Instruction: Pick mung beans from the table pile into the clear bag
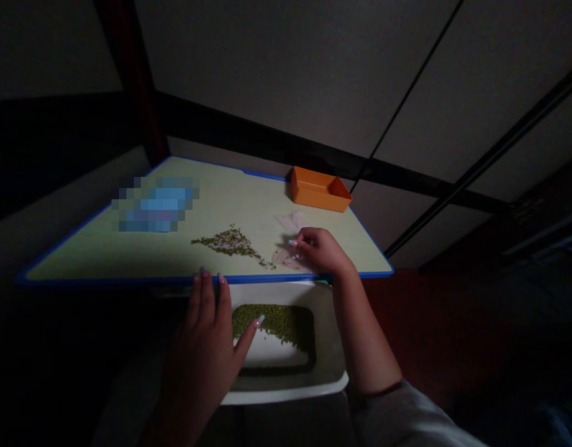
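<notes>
My left hand (202, 338) is open with its fingers spread. Its fingertips rest at the blue front edge of the table (99, 261), and its thumb reaches over a white basin (286, 394). Green beans, small like mung beans (281, 320), cover the far part of the basin floor. Over the tabletop, my right hand (320, 249) is closed in a pinch, and whatever lies between its fingertips is too small to make out. Under and beside it is a faded pinkish print (290, 257). Left of that hand, a loose spread of beans (232, 241) lies on the table.
An orange open box (320, 191) stands at the table's back right corner. A blurred-out blue patch (158, 208) is on the left side. Cabinet panels (276, 74) rise right behind the table. The basin sits below the table's front edge, and the room is dim.
</notes>
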Motion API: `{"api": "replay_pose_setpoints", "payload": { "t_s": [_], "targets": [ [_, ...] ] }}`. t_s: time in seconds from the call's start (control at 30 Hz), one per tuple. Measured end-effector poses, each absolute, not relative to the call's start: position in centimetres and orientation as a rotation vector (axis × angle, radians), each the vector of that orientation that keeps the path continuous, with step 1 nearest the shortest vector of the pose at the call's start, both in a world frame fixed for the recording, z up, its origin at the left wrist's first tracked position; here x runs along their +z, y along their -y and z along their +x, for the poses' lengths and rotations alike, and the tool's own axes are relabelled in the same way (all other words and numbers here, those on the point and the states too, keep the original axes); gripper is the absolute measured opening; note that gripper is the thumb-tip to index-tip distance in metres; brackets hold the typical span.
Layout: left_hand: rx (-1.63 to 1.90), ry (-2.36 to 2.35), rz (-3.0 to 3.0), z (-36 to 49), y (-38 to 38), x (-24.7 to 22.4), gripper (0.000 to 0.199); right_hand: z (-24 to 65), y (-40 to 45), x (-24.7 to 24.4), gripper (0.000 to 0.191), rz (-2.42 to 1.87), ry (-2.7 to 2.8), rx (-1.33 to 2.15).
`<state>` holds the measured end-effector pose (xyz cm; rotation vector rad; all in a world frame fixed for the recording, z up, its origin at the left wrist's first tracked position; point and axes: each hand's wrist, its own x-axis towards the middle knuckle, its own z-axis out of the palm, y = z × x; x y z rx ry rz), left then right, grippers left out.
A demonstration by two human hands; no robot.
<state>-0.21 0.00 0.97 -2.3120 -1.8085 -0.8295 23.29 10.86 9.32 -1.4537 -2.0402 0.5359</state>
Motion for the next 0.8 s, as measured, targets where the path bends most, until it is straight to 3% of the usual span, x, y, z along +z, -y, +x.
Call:
{"api": "replay_pose_setpoints", "payload": {
  "t_s": [0.8],
  "targets": [
    [-0.849,1.795,-2.307,-0.21,-0.03,0.99,0.084,22.85,-10.82,9.15,0.019,-1.457,2.084,0.58]
  ]
}}
